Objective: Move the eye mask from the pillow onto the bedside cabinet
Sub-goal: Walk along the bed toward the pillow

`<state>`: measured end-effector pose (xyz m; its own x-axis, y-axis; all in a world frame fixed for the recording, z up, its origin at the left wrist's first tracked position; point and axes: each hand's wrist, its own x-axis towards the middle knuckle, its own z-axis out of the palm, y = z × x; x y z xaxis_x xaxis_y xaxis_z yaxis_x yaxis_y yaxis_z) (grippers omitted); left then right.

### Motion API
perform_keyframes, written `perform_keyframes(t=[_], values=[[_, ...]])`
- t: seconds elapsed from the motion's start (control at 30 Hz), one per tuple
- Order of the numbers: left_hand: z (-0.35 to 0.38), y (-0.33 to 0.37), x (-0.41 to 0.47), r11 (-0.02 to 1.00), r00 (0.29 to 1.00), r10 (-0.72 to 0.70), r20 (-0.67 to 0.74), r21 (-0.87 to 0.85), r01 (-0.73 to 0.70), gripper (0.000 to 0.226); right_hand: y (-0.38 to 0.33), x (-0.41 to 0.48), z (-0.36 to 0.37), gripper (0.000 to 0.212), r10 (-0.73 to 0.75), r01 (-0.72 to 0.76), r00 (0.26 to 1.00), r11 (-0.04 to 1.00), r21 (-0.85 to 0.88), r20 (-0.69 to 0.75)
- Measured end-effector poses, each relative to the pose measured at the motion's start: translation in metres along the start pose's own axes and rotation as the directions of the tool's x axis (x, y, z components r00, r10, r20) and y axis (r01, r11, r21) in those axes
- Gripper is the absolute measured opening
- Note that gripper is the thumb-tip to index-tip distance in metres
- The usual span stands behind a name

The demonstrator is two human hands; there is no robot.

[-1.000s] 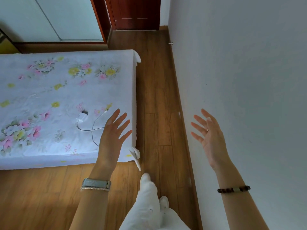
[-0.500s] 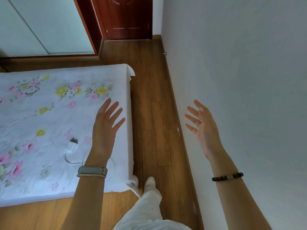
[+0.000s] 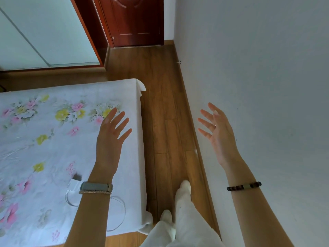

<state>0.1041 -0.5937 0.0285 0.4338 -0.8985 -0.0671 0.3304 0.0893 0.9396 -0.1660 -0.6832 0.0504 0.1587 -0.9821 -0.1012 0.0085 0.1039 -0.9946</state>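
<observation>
**Eye mask out of shot — both hands empty in the bedside aisle**

Eye mask, pillow and bedside cabinet: none in view, so where the mask lies cannot be told. Nearest the camera, white trouser legs point(image 3: 183, 227) and feet stand in the strip of wooden floor point(image 3: 160, 122) between bed and wall — a walking stance, it seems, rather than a reaching one. Just left, a white charger point(image 3: 73, 186) and its looped cable point(image 3: 118, 216) lie on the floral bed sheet point(image 3: 44, 139), beside the left wrist with its watch band point(image 3: 97, 187). Further out, the left hand point(image 3: 110, 138) hovers over the bed's edge, fingers spread, its grip wide open and holding nothing. The right hand point(image 3: 219, 134), beaded bracelet point(image 3: 243, 186) on its wrist, is held up near the wall point(image 3: 267, 68), equally splayed and empty — probably kept free for the pick-up. Beyond stand a red-brown door point(image 3: 138, 20) and a sliding panel point(image 3: 44, 32).
</observation>
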Motion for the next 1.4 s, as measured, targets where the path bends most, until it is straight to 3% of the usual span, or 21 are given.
perform_keyframes(t=[0.13, 0.8, 1.13, 1.4], values=[[0.005, -0.012, 0.033, 1.000, 0.999, -0.018, -0.033, -0.013, 0.018, 0.047, 0.004, 0.050, 0.004, 0.045, -0.002, 0.002, 0.999, 1.000, -0.003, 0.040], [0.060, -0.010, 0.267, 0.996, 0.966, 0.071, -0.249, 0.061, -0.058, 0.049, -0.021, 0.340, 0.022, 0.052, 0.041, -0.038, 0.982, 0.999, -0.023, 0.182], [0.066, 0.001, 0.400, 0.997, 0.956, 0.060, -0.289, 0.060, -0.045, 0.067, -0.027, 0.459, 0.060, 0.051, 0.040, -0.035, 0.981, 0.999, -0.029, 0.192], [0.056, 0.015, 0.536, 0.995, 0.964, 0.085, -0.253, 0.080, -0.067, 0.063, -0.049, 0.581, 0.114, 0.045, 0.007, 0.001, 0.977, 0.999, -0.038, 0.215]])
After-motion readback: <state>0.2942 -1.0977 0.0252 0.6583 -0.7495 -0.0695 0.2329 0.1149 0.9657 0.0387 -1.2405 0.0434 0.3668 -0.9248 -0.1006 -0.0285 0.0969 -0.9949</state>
